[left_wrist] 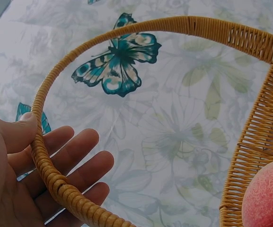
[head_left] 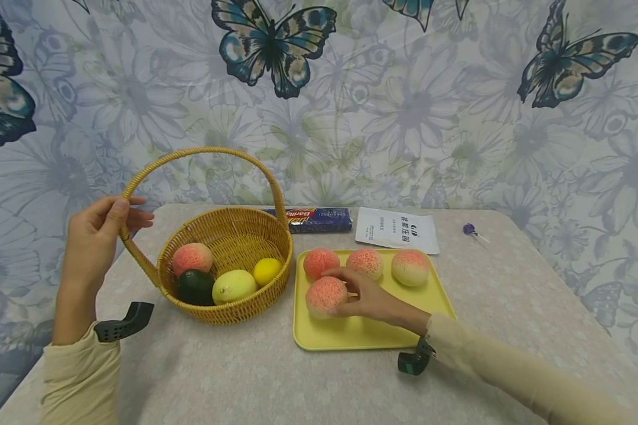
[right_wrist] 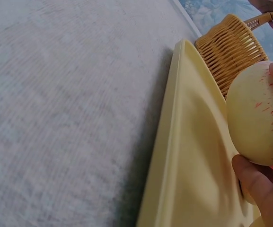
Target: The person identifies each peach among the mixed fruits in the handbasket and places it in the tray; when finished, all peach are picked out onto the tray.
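Observation:
At the left, my left hand (head_left: 98, 236) holds the wicker basket's handle (head_left: 207, 151), thumb in front and fingers behind; the left wrist view shows the thumb against the handle (left_wrist: 46, 165). Inside the basket (head_left: 228, 316) lie a peach (head_left: 192, 258), a dark green avocado (head_left: 195, 287), a pale yellow-green fruit (head_left: 235, 287) and a lemon (head_left: 268, 271). My right hand (head_left: 369, 298) grips another peach (head_left: 325, 297) over the yellow tray's left part. Its pale side (right_wrist: 254, 118) faces the right wrist camera. Along the tray's (head_left: 372, 340) back are three peaches (head_left: 321, 263) (head_left: 365, 263) (head_left: 410, 267).
Behind the basket and tray lie a blue Barilla box (head_left: 321, 220) and a white printed packet (head_left: 397, 230). A purple-headed lollipop (head_left: 469, 229) lies at the back right. The basket stands just left of the tray on a pale patterned tabletop (head_left: 244, 378).

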Motion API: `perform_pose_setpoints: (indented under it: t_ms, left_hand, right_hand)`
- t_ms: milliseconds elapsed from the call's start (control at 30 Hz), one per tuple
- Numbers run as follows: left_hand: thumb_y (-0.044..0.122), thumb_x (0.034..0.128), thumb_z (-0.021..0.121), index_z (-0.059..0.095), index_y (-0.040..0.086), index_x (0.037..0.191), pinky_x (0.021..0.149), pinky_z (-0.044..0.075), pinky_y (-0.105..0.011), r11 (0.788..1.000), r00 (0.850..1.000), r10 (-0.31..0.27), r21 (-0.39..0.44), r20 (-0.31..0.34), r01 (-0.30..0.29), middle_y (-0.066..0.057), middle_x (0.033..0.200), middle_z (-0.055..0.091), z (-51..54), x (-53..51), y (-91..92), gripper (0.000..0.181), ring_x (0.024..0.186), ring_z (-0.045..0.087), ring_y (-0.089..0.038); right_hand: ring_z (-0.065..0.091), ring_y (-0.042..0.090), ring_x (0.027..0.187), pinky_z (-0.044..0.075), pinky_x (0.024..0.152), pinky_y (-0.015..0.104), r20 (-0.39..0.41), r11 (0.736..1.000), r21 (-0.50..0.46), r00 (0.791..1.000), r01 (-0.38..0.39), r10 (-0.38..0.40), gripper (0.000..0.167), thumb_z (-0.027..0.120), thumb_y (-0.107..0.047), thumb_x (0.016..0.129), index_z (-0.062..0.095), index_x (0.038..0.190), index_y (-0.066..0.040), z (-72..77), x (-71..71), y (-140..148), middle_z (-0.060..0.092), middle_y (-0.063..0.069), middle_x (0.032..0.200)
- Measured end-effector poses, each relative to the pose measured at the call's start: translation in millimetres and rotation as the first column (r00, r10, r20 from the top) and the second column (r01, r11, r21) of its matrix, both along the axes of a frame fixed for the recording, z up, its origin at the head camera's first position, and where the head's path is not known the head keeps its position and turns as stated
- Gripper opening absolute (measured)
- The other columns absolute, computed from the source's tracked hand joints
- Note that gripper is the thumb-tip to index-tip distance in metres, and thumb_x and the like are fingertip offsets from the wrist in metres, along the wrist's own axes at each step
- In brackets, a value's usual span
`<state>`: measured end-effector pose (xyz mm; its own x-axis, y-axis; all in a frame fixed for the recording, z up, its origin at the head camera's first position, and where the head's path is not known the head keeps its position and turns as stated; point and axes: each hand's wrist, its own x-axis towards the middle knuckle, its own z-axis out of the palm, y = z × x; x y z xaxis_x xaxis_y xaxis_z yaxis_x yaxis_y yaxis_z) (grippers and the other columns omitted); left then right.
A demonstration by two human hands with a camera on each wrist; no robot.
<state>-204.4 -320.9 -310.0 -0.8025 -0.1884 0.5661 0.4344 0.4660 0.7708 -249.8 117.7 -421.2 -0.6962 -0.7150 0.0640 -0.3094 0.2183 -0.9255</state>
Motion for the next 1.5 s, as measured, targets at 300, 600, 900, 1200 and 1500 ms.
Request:
perform_pose_setpoints:
  t_ms: [300,600,900,1200,1500]
  left_hand:
    - [0.021,0.1016,0.047,0.062,-0.002,0.117,0.075,0.048,-0.01,1.0,1.0,0.02,-0.023,0.008,-0.02,0.01,0.086,0.07,-1.4,0.4,-0.9,0.031,0.079,0.068,-0.002]
    - [0.021,0.1012,0.047,0.063,-0.001,0.116,0.075,0.049,-0.011,1.0,1.0,0.013,-0.012,-0.002,-0.013,0.01,0.086,0.071,-2.6,-1.0,-1.0,0.031,0.078,0.068,-0.002]
    - [0.021,0.1012,0.048,0.063,-0.002,0.116,0.074,0.049,-0.011,1.0,1.0,0.001,-0.001,-0.008,-0.001,0.008,0.085,0.071,-2.9,-0.9,-1.3,0.031,0.078,0.068,-0.003]
    - [0.022,0.1012,0.047,0.063,-0.001,0.116,0.074,0.049,-0.011,1.0,1.0,0.009,-0.008,0.004,-0.009,0.01,0.085,0.071,-1.0,-0.4,0.2,0.031,0.078,0.068,-0.003]
    - [0.022,0.1013,0.047,0.062,-0.002,0.116,0.074,0.048,-0.011,1.0,1.0,0.01,-0.011,0.011,-0.01,0.01,0.086,0.071,0.0,-0.9,-1.2,0.032,0.078,0.068,-0.003]
  right_hand:
    - [0.052,0.02,0.121,0.047,0.097,0.034,0.037,0.998,0.009,0.998,-0.055,0.055,0.064,0.072,-0.013,0.084,0.045,0.142,-0.015,-5.4,0.4,4.5,0.047,-0.001,0.141]
    - [0.051,0.021,0.124,0.045,0.099,0.035,0.096,0.997,0.014,0.993,-0.075,0.074,0.064,0.072,-0.014,0.085,0.044,0.143,-0.019,-7.5,-1.7,10.0,0.041,-0.001,0.147]
    - [0.05,0.022,0.125,0.045,0.099,0.035,0.091,0.996,0.004,0.992,-0.084,0.084,0.065,0.072,-0.015,0.085,0.043,0.144,-0.017,-7.7,-3.2,12.3,0.039,0.001,0.148]
    - [0.053,0.022,0.12,0.048,0.096,0.036,0.101,0.996,0.007,0.99,-0.095,0.093,0.066,0.071,-0.013,0.084,0.043,0.143,-0.018,-8.3,-4.2,14.1,0.04,0.003,0.148]
    - [0.052,0.022,0.122,0.046,0.098,0.038,0.098,0.995,0.0,0.99,-0.104,0.104,0.065,0.071,-0.013,0.083,0.044,0.142,-0.016,-5.5,-3.7,12.1,0.041,0.002,0.147]
